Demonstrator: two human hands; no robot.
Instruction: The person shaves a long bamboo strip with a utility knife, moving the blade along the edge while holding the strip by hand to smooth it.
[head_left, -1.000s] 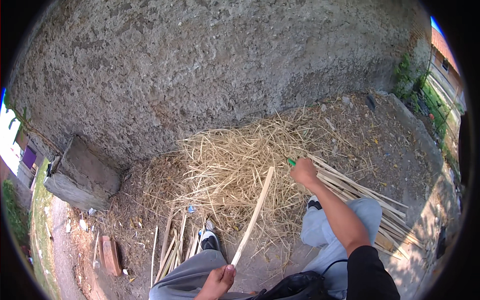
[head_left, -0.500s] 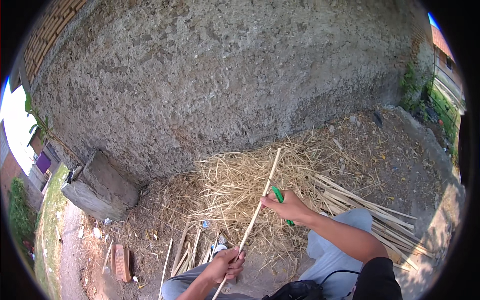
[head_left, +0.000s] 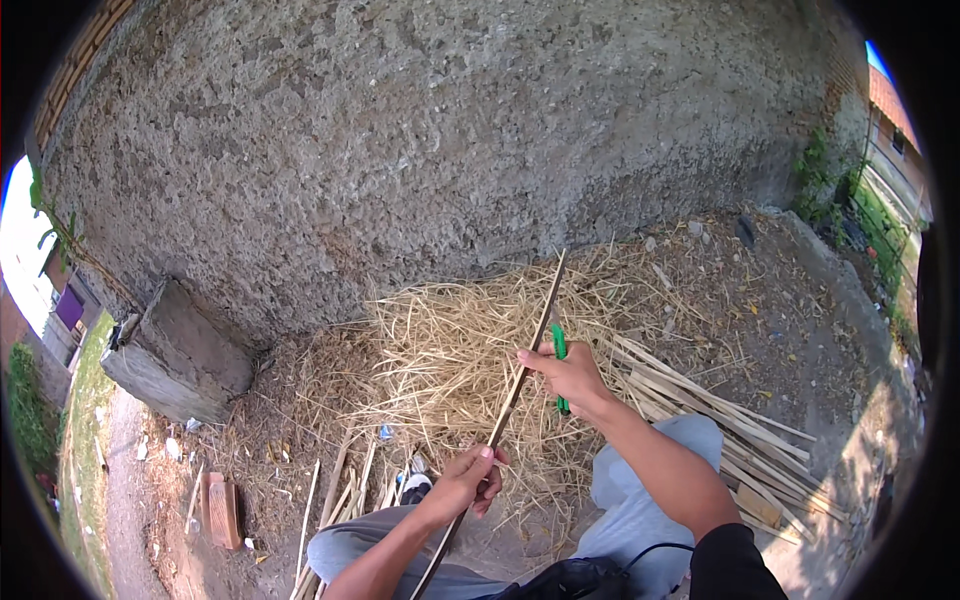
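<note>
At the far left, a grey concrete block [head_left: 178,355] stands against the foot of a rough plastered wall [head_left: 450,140], with a reddish brick [head_left: 222,510] lying on the dirt ground [head_left: 780,310] below it. A few split cane strips [head_left: 340,485] lie near the person's left knee. Further right, the left hand [head_left: 468,482] is closed around the lower part of a long thin cane strip [head_left: 510,400], fingers wrapped round it. The strip runs up and to the right, tilted, from the bottom edge of the view to a tip that shows against the base of the wall. Behind it spreads a heap of pale straw-like shavings [head_left: 450,350]. The right hand [head_left: 572,375] is higher up the same strip, its fingertips pinching it, and it also grips a green-handled knife [head_left: 561,355]; the blade cannot be made out. The two hands are apart, one above the other along the strip. To the right, a bundle of longer cane slats [head_left: 740,430] lies on the ground beside the person's right knee, clad in light grey trousers [head_left: 640,480].
</note>
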